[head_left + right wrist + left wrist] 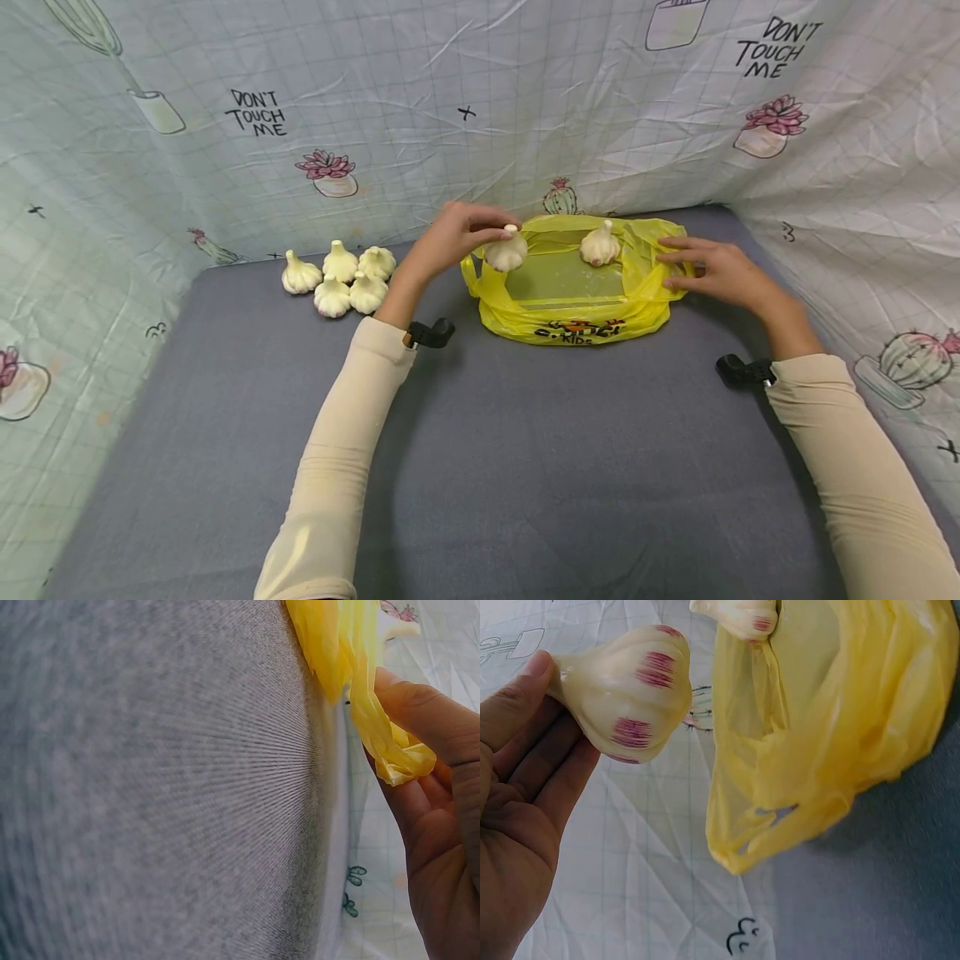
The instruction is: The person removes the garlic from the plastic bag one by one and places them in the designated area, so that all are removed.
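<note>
My left hand (459,237) pinches a white garlic bulb (506,252) by its stem, above the left end of a yellow plastic bag (577,325). Glossy, with pink streaks, the same garlic bulb (630,694) fills the upper part of the left wrist view. At the bag's right end, my right hand (712,268) grips the yellow plastic between thumb and fingers; in the right wrist view a crumpled strip of the bag (401,761) lies between them. A second garlic bulb (600,246) sits in the mouth of the bag towards its far right, stem up.
Several more garlic bulbs (339,279) stand grouped on the grey cloth-covered table (525,467), left of my left arm. A flat, greyish rectangular base (562,279) shows inside the bag. Behind and beside the table hangs a white printed curtain (405,108).
</note>
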{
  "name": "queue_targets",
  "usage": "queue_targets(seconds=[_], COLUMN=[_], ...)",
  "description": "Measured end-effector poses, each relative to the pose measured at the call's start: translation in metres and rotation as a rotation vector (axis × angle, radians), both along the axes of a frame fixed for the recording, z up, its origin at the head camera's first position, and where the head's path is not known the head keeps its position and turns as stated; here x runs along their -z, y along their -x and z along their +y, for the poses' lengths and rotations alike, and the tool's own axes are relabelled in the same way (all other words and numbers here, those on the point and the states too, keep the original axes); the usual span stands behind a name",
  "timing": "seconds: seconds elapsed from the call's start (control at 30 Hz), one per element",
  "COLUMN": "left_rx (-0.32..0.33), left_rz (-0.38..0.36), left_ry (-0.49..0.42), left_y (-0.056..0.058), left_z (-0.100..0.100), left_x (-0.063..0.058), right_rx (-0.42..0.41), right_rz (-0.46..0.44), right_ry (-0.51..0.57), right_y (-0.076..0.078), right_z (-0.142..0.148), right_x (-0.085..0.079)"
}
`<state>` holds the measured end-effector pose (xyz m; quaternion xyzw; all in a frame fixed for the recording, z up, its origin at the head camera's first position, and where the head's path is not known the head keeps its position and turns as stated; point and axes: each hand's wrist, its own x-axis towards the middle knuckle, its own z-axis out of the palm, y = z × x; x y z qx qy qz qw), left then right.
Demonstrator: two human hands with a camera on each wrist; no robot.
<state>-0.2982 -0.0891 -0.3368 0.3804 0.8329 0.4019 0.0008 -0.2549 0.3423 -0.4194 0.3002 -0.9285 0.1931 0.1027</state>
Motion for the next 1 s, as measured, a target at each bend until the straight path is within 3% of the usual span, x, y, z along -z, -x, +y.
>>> queue_targets(seconds=[0.23,1.0], left_rx=[-0.018,-0.046], left_rz=[-0.021,0.055], left_ry=[-0.009,-0.005], left_y=[-0.005,-0.015], left_z=[-0.014,-0.042], left_x=[0.001,0.006], right_rx=[-0.011,-0.019], right_rz=[0.024,0.006], right_ry=[0.000,-0.001], right_y=[0.001,0.002], right_z=[0.001,-0.001], right_x=[0.002,-0.001])
